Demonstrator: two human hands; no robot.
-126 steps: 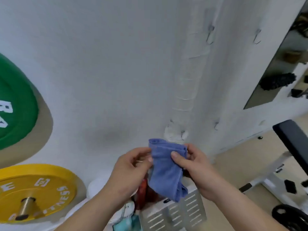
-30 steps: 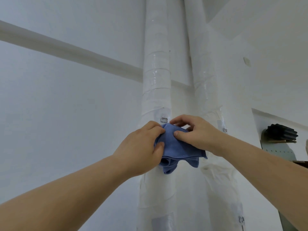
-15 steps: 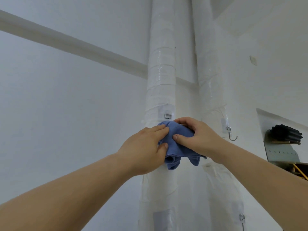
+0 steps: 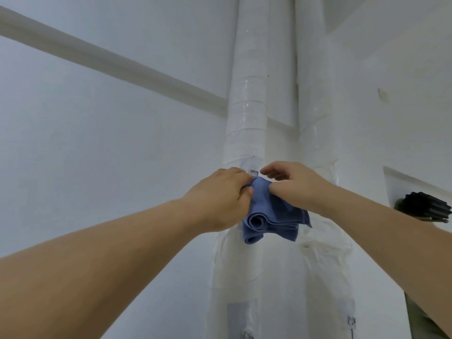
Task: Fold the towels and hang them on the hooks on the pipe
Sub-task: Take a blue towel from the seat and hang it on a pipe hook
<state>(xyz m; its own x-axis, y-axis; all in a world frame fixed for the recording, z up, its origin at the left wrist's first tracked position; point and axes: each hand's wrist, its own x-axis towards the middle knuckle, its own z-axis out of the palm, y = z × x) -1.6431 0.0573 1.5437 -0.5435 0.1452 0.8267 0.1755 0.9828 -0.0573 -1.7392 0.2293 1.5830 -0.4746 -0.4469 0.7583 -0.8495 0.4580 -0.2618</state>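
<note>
— Where's the towel [image 4: 271,216]?
— Just below the hook [image 4: 254,172]. My left grip [image 4: 220,199] and right grip [image 4: 293,187] both pinch its top edge.
— How will it handle?
— Soft, light and limp, I'd judge. Take it by the top fold, or the layers will slip.
— Which way does it lie?
— It hangs down from the hook, loops lowest. Its long axis looks roughly level.

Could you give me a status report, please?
Left hand and right hand grip blue towel at hook on pipe. Folded, not yet released. Nothing blocking.
</note>
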